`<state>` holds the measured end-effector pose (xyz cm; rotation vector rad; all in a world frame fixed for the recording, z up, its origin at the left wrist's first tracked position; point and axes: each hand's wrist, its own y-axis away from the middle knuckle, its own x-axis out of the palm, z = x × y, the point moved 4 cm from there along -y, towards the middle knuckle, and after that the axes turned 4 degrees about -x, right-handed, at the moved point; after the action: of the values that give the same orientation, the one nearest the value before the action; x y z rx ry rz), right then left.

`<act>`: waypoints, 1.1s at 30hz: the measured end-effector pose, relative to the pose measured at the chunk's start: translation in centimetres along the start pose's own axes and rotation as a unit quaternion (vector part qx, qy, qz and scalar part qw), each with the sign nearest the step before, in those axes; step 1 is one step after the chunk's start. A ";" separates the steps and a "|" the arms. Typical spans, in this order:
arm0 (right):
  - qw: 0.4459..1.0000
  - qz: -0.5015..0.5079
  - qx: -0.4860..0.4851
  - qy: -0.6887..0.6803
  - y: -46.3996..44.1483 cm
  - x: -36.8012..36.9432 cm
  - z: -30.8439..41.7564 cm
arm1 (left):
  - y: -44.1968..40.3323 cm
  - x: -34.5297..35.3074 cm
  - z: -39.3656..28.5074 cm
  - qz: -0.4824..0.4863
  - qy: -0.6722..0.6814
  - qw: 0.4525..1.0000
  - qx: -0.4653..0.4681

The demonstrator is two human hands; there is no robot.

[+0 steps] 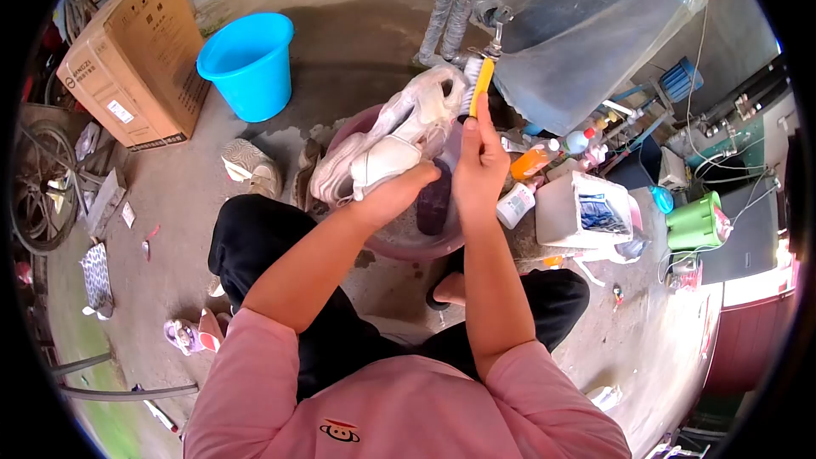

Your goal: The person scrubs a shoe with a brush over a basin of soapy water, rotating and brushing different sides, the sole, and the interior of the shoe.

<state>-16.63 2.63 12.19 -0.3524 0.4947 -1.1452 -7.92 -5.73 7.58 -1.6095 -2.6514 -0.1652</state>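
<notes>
Head view. Landmark: the pink basin (399, 251), which is resting on the floor between the person's knees.

Left grip (398, 187): grasping a white shoe (404, 132), which it is holding over the left half of the basin. The shoe is hiding much of the basin's far and left rim. Right grip (478, 157): clasping a brush (483, 85) by its yellow handle above the basin's far right edge. Bristles are facing the toe of the shoe; whether they are touching it, cannot tell. A dark object (435, 204) is lying inside the basin, partly covered by the hands; identity unclear.

Surroundings. Left of the basin, near: a pale shoe (252, 166) is lying on the floor. Farther beyond on that side, a blue bucket (255, 93) is standing, with a cardboard box (136, 59) leaning left of it. Beyond the basin, a tap (499, 30) is projecting from a wrapped pipe (459, 4), and a plastic-covered bulk (586, 30) is filling the far right side, hemming in the brush side. Right of the basin, a white bottle (515, 206) is crowding the rim; an orange bottle (533, 160) is sitting just behind it. Farther right, a white container (559, 219) is holding a blue item, and a green bin (693, 223) is standing well apart.
</notes>
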 end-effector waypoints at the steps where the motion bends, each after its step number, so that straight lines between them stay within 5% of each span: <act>1: 1.000 -0.001 -0.006 0.002 0.5 -0.1 0.0 | 0.0 -0.1 -0.3 -0.001 -0.012 1.000 0.004; 4: 0.998 0.029 0.045 -0.040 3.6 0.0 -0.7 | -0.1 -0.7 0.6 0.004 0.058 0.998 0.021; 6: 0.998 0.045 -0.043 -0.010 4.3 0.1 0.2 | -0.5 -0.9 1.2 0.040 0.182 0.982 -0.029; 7: 0.995 0.048 -0.086 0.007 4.6 0.0 0.7 | 0.0 -0.5 0.8 0.008 0.132 0.991 -0.001; 10: 0.999 0.033 0.034 -0.013 0.6 -1.2 -0.5 | 1.5 1.2 -0.7 -0.021 -0.054 0.995 0.076; 13: 0.996 0.045 0.078 -0.006 0.8 -1.5 0.2 | 0.5 0.7 0.3 0.008 0.017 1.000 -0.010; 17: 0.992 0.068 -0.096 0.042 4.7 -0.2 0.9 | 0.6 0.3 0.3 0.034 0.164 0.985 -0.034; 23: 0.996 0.008 0.063 -0.057 -0.1 -1.2 0.0 | 1.4 2.2 -0.9 -0.042 -0.030 0.996 0.071; 24: 0.999 0.022 0.038 -0.013 0.7 -1.3 0.2 | 1.2 1.4 -0.4 -0.043 -0.075 0.996 0.023; 25: 0.999 0.039 0.012 0.032 1.9 -1.3 0.2 | 0.2 0.9 0.5 -0.052 -0.009 0.994 0.096; 30: 0.998 0.060 0.017 0.007 3.1 -0.8 -0.6 | 0.8 0.9 1.6 -0.070 -0.038 0.996 0.027; 32: 0.994 0.047 0.103 -0.005 0.6 -1.4 -1.8 | 2.3 2.3 -0.4 -0.065 -0.150 0.986 0.031; 33: 0.994 0.000 0.051 -0.093 -0.2 -1.4 -2.6 | 2.9 2.7 -1.2 -0.063 -0.204 0.976 0.033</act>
<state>-18.61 3.77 10.39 -0.3673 0.2713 -1.1210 -6.66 -2.19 9.16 -1.6013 -3.0188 0.2793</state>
